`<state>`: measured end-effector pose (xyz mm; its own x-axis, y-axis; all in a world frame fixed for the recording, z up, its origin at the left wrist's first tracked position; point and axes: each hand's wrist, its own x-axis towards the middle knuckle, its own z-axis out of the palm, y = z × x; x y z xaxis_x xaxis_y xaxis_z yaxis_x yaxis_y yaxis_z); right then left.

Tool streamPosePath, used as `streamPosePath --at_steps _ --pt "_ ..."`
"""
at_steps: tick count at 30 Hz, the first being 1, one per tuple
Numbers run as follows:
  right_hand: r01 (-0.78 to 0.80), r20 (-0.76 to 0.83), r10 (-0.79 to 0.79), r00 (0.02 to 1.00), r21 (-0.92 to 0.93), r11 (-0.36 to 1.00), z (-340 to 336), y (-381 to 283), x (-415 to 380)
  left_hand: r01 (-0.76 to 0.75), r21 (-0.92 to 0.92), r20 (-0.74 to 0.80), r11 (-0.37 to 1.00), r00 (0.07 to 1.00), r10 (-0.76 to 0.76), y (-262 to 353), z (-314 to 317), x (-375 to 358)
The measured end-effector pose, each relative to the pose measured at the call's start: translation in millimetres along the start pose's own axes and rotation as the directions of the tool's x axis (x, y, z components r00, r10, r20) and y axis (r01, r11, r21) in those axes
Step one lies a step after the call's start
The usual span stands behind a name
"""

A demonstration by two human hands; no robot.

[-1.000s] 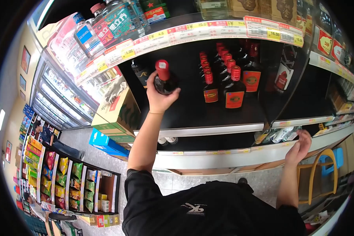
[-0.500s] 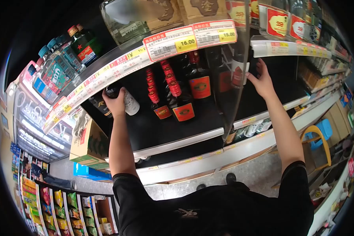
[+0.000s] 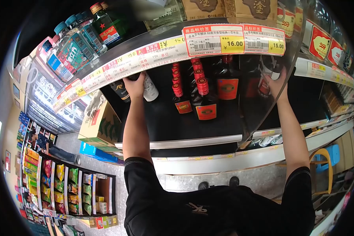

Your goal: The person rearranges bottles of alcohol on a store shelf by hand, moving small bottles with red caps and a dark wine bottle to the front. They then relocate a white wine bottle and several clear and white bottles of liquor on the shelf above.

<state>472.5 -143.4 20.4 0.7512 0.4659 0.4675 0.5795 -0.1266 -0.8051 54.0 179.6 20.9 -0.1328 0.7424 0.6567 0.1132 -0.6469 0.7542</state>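
My left hand [image 3: 136, 87] reaches under the upper shelf, its fingers around the dark upper part of a white-labelled bottle [image 3: 150, 91]. A black bottle [image 3: 120, 91] with pale lettering stands just left of it. My right hand [image 3: 278, 84] is closed around a bottle with a red and white label [image 3: 264, 87], partly seen through the clear divider [image 3: 272, 105]. Between my hands stand dark bottles with orange labels [image 3: 206, 111], strings of red caps [image 3: 201, 83] in front of some. The upper shelf hides part of my left fingers.
Price tags [image 3: 214, 40] line the upper shelf edge, with glass bottles [image 3: 75, 51] above. A carton [image 3: 96, 120] stands left of the shelf. A snack rack [image 3: 69, 185] is behind at left, with a person [image 3: 51, 146] near it. A yellow chair [image 3: 329, 171] is at right.
My right hand has gone from open beside the red-and-white-labelled bottle to closed around it. My left hand stays at the white-labelled bottle. The camera view has shifted.
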Motion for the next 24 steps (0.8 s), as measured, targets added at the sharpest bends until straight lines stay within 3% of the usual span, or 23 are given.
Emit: streamPosePath --at_steps 6,10,12,13,14,15,16,18,20,22,23,24 --pt "0.109 -0.082 -0.102 0.991 0.083 0.991 11.1 17.0 7.6 0.005 -0.008 0.046 1.000 0.999 -0.005 -2.1 2.3 6.8" --pt "0.093 -0.115 -0.084 0.990 0.076 0.993 11.3 21.0 5.6 -0.011 0.013 0.034 1.000 0.999 0.010 -5.4 1.3 6.2" --pt "0.107 -0.132 -0.077 0.988 0.235 0.966 5.8 24.9 1.0 -0.129 -0.003 -0.004 0.992 0.992 0.129 -24.9 2.3 10.6" --pt "0.067 -0.117 -0.022 0.993 0.398 0.915 3.7 36.4 3.2 -0.130 0.069 -0.025 0.989 0.991 0.132 -28.5 1.8 12.2" --pt "0.098 -0.160 -0.028 0.987 0.445 0.890 0.4 46.1 2.2 -0.127 0.118 -0.038 0.985 0.991 0.132 -23.5 3.3 10.7" --pt "0.032 -0.187 0.084 0.979 0.544 0.838 -6.3 31.1 -7.9 -0.091 0.132 -0.022 0.987 0.995 0.095 -13.1 1.8 5.7" --pt "-0.019 -0.201 0.193 0.960 0.644 0.765 -10.8 14.0 -17.7 -0.083 0.105 -0.012 0.991 0.996 0.085 -18.5 1.0 7.1" --pt "-0.142 -0.079 0.314 0.946 0.772 0.620 -31.7 4.5 -27.7 -0.131 0.093 -0.015 0.987 0.991 0.133 -31.3 0.0 9.4" --pt "-0.147 -0.085 0.370 0.925 0.819 0.555 -49.7 2.6 -37.8 -0.039 0.033 0.010 0.999 0.999 0.038 -20.7 -2.5 0.5" --pt "-0.357 0.232 0.411 0.882 0.897 0.261 -73.0 7.4 -52.2 -0.053 -0.146 0.093 0.988 0.993 0.067 -20.6 -7.1 -5.5" --pt "-0.388 0.253 0.438 0.863 0.887 0.252 -83.4 15.4 -59.8 -0.086 -0.198 0.061 0.976 0.993 0.100 -21.8 -8.8 -8.7" --pt "-0.403 0.298 0.382 0.875 0.885 0.233 -92.9 45.6 -62.5 -0.006 -0.229 0.039 0.973 0.999 0.015 -2.5 -14.4 -20.1"
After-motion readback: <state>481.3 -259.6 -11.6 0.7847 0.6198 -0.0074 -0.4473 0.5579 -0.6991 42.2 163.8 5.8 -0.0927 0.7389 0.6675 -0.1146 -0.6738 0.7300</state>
